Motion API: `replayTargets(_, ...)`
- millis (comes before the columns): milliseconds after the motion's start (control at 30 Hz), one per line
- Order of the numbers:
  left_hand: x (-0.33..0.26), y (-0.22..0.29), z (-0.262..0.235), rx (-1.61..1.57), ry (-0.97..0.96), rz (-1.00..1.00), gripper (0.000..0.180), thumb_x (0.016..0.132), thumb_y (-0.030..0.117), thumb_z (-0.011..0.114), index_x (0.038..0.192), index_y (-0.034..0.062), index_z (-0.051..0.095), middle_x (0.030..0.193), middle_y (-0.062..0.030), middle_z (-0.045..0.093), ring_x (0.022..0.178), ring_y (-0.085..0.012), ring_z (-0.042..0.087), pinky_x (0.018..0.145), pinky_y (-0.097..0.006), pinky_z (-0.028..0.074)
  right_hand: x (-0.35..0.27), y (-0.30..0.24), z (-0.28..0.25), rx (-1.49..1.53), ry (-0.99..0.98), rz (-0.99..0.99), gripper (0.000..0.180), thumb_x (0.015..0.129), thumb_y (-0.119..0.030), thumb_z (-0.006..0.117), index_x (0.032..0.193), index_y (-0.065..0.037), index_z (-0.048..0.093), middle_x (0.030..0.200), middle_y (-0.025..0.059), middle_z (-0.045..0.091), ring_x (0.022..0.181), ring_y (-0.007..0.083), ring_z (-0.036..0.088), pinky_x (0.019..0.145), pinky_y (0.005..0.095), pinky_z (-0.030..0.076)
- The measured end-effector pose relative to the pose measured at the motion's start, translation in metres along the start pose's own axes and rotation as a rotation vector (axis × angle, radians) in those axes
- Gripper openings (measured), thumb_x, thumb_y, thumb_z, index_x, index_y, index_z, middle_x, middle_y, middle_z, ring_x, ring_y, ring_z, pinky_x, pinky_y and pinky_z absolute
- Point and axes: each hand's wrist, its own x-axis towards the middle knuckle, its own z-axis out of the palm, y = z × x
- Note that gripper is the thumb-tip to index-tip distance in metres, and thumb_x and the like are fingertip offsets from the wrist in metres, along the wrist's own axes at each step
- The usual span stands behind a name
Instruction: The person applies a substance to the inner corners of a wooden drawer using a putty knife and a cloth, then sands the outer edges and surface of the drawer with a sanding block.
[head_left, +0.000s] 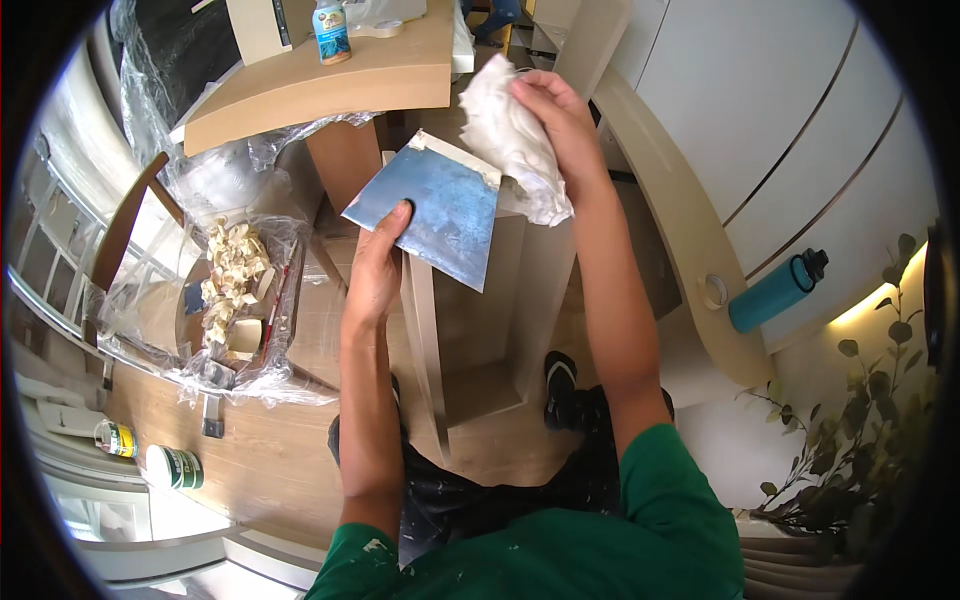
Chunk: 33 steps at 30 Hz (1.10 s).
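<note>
Blue-grey, flat, four-sided plate (450,215), probably thin metal, is up in front of the torso, above the beige open-fronted box (480,335). Left hand (372,268) pinches its near-left edge, thumb on top. Should be light, stiff, maybe slick; hold by edges, clear of cream far strip (455,158). Right hand (562,118) grips white crumpled cloth (510,140): likely soft, light; bunch mid-wad.

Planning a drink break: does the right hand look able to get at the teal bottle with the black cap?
Probably not straight away: the right hand holds a crumpled white cloth. With that set down, likely yes: nothing visible blocks the way to the teal bottle.
</note>
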Motion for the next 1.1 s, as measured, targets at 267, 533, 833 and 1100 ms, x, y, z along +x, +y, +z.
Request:
replayTargets(267, 0.0, 0.009, -0.003, 0.088, -0.057, 0.013, 0.056, 0.098, 0.03, 0.06, 0.142, -0.0016, 0.043, 0.136, -0.0087, 0.052, 0.129, -0.0177, 0.043, 0.113, -0.035, 0.026, -0.026, 0.029, 0.059, -0.071, -0.417, 0.281, 0.034, 0.095, -0.03, 0.067, 0.109, 0.001, 0.071, 0.104, 0.007, 0.07, 0.088, 0.0111, 0.066, 0.08, 0.0257, 0.053)
replayTargets(533, -0.002, 0.004, 0.012, 0.242, -0.054, 0.017, 0.051, 0.099, 0.033, 0.059, 0.134, -0.0026, 0.049, 0.123, -0.0102, 0.06, 0.108, -0.0164, 0.058, 0.096, -0.032, 0.045, -0.043, -0.013, 0.02, -0.738, -0.601, -0.125, 0.028, 0.092, -0.024, 0.07, 0.112, -0.004, 0.069, 0.116, 0.0085, 0.065, 0.099, 0.0125, 0.059, 0.085, 0.0281, 0.048)
replayTargets(833, 0.014, 0.0, 0.017, 0.661, -0.179, 0.427, 0.05, 0.103, 0.033, 0.044, 0.102, -0.0103, 0.071, 0.12, -0.0187, 0.062, 0.117, -0.0261, 0.054, 0.107, -0.038, 0.033, -0.192, 0.045, -0.062, 0.304, 0.254, -0.079, 0.051, 0.096, -0.004, 0.05, 0.145, -0.01, 0.04, 0.142, 0.011, 0.049, 0.133, 0.0229, 0.046, 0.113, 0.0426, 0.035)
replayTargets(1100, 0.013, -0.006, 0.014, 0.693, -0.062, 0.379, 0.045, 0.103, 0.028, 0.045, 0.095, -0.0084, 0.071, 0.101, -0.0153, 0.069, 0.103, -0.0212, 0.058, 0.101, -0.035, 0.038, -0.325, 0.382, -0.107, 0.337, 0.981, 0.72, 0.057, 0.085, -0.023, 0.076, 0.133, -0.004, 0.051, 0.125, 0.0092, 0.06, 0.109, 0.0233, 0.059, 0.093, 0.0394, 0.048)
